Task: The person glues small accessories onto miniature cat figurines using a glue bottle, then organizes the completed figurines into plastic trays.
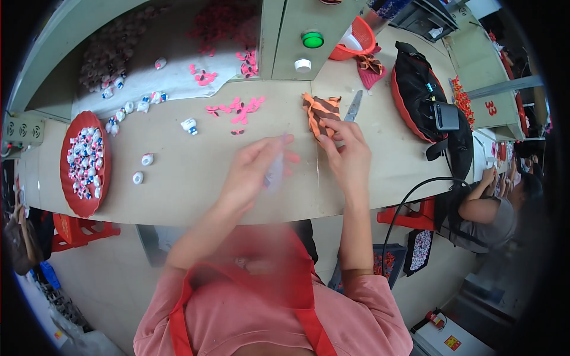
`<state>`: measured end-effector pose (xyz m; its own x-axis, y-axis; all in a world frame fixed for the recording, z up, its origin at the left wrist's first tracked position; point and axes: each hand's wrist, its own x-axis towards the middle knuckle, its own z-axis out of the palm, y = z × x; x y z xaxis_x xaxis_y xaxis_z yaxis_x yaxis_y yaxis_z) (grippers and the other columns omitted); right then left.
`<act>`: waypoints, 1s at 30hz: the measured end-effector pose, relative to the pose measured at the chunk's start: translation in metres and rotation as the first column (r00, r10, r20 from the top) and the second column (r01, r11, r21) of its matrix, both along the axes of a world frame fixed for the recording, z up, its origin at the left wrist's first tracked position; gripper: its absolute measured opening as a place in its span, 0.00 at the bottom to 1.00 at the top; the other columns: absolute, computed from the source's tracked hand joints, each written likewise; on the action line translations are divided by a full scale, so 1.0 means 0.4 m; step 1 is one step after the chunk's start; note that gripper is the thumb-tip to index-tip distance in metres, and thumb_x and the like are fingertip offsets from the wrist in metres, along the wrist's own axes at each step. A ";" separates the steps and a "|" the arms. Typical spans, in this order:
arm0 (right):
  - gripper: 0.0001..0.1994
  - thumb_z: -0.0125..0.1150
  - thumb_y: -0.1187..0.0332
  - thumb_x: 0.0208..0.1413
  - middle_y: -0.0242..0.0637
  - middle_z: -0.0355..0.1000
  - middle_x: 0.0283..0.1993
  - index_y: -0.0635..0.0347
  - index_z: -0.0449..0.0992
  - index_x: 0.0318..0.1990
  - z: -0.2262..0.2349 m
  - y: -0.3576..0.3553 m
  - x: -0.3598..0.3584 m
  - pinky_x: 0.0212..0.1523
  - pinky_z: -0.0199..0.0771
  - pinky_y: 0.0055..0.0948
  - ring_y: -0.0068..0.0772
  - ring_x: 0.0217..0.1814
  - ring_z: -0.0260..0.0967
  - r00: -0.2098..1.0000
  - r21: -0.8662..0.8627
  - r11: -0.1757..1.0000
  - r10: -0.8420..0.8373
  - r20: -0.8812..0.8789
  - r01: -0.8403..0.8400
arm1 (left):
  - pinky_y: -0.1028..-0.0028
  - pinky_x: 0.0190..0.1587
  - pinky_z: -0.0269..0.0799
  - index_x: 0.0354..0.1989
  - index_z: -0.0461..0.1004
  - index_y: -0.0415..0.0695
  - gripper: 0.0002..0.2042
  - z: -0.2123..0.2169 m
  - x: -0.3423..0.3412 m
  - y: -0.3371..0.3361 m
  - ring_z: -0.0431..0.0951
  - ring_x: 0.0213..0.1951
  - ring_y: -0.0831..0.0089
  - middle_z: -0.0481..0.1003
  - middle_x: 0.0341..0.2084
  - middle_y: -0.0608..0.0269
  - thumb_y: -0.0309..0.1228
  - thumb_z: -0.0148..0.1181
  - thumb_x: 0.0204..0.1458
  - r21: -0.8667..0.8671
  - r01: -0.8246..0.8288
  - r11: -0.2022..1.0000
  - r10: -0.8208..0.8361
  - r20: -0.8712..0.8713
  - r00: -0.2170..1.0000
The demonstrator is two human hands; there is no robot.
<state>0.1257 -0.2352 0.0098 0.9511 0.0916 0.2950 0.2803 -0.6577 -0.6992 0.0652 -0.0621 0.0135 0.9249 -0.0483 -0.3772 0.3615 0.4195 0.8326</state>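
Over the middle of the bench, my left hand (252, 169) is curled and partly smeared by motion. A translucent pale purple piece (274, 173) hangs at its fingers; its kind is unclear. My right hand (349, 151) has thumb and fingertips pinched at the near edge of an orange-and-brown striped cloth (322, 113). Just right of the cloth lies a metal blade (354, 107). Pink glasses-shaped pieces (242, 110) are scattered beyond my left hand. Nearby is a small white-and-blue figurine (189, 126). Two small white heads (147, 159) lie farther left.
A red scalloped tray (104, 178) at left holds many figurines. More figurines and pink pieces lie on a white sheet (172, 83) inside the green-grey machine. At right are a black bag (415, 89), an orange-red basket (363, 38) and a cable (392, 225). Another person (493, 207) sits far right.
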 end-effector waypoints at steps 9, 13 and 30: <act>0.07 0.57 0.72 0.51 0.32 0.73 0.32 0.64 0.75 0.36 0.011 -0.022 0.000 0.25 0.64 0.17 0.18 0.29 0.68 0.737 0.821 0.528 0.464 -0.492 0.216 | 0.81 0.29 0.65 0.39 0.73 0.39 0.17 -0.001 0.004 -0.012 0.70 0.24 0.81 0.72 0.22 0.67 0.41 0.45 0.57 0.007 0.138 0.990 -0.138 -0.014 0.990; 0.05 0.55 0.73 0.52 0.31 0.71 0.28 0.63 0.75 0.34 0.032 0.013 -0.025 0.25 0.63 0.17 0.17 0.26 0.64 0.623 0.753 0.655 0.565 -0.541 0.061 | 0.81 0.25 0.67 0.33 0.73 0.38 0.16 -0.023 -0.004 -0.016 0.71 0.21 0.80 0.72 0.19 0.65 0.40 0.47 0.57 0.009 0.189 0.982 -0.189 0.049 0.981; 0.08 0.56 0.73 0.45 0.39 0.71 0.44 0.59 0.76 0.35 -0.024 -0.248 0.077 0.48 0.67 0.34 0.42 0.50 0.65 0.890 -0.058 0.915 -0.373 0.264 0.400 | 0.66 0.42 0.73 0.35 0.70 0.34 0.12 -0.001 -0.013 -0.040 0.77 0.35 0.61 0.73 0.26 0.56 0.33 0.49 0.56 -0.220 0.092 0.971 -0.124 -0.135 0.983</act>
